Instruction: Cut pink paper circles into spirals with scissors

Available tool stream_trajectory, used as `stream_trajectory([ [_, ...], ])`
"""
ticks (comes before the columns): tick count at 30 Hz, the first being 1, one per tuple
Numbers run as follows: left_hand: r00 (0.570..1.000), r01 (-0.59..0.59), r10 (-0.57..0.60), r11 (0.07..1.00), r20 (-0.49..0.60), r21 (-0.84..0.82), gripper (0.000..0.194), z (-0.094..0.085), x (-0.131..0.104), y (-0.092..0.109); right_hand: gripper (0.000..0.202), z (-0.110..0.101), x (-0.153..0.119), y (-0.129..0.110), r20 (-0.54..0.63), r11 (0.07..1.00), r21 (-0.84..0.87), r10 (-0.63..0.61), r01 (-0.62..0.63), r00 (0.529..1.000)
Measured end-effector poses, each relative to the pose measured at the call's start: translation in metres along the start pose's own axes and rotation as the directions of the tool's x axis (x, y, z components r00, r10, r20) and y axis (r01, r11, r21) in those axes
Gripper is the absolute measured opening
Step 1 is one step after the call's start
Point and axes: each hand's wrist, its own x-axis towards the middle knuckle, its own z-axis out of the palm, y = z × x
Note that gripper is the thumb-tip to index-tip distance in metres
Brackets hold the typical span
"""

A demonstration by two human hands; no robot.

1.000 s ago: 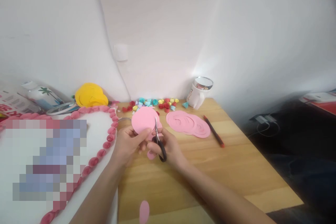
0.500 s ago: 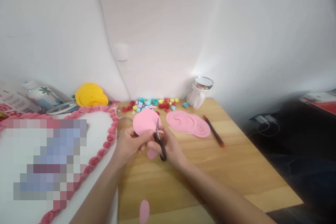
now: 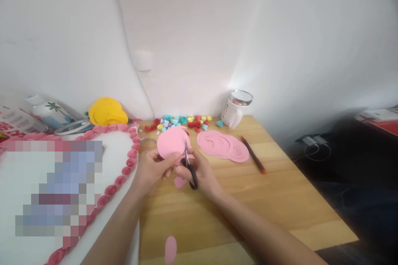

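1 pink disc (image 3: 170, 143), left hand (image 3: 153, 169); scissors (image 3: 193, 179), right hand (image 3: 204, 174), apparently cutting.

a mug (image 3: 231, 112) and paper roses (image 3: 195, 124) suggest a home desk (image 3: 292, 194).

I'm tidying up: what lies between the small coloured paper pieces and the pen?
The head view shows overlapping cut pink paper lying on the table there.

L hand (image 3: 152, 169) pinched just L of scissors (image 3: 187, 161), thumb (image 3: 169, 163) on top, tip pointing twd them. R hand (image 3: 199, 172) wraps scissors' handles, fingers (image 3: 196, 158) curled. Bare L forearm (image 3: 115, 223) slants in from below-left of scissors, R forearm (image 3: 258, 220) from below-right; wrists (image 3: 219, 193) abt level w/ each other.
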Motion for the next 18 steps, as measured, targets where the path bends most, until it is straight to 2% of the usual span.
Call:
stream_trajectory([
  [8, 1.0, -0.023, 0.023, 1.0, 0.003, -0.02, 0.028, -0.0018, 0.0014, -0.003, 0.051, -0.0003, -0.0017, -0.0021, -0.029, 0.999, -0.022, 0.035, -0.036, 0.999],
  [13, 0.999, -0.04, 0.042, 0.998, 0.021, -0.05, 0.021, -0.0022, 0.0019, -0.0007, 0.05, -0.0008, -0.0012, -0.0029, -0.035, 0.999, -0.015, 0.046, -0.047, 0.998],
  [18, 0.999, -0.043, 0.047, 0.99, 0.026, -0.131, 0.02, -0.0005, 0.0019, 0.0013, 0.048, 0.0005, -0.0011, -0.0041, -0.038, 0.998, -0.019, 0.054, -0.055, 0.998],
])
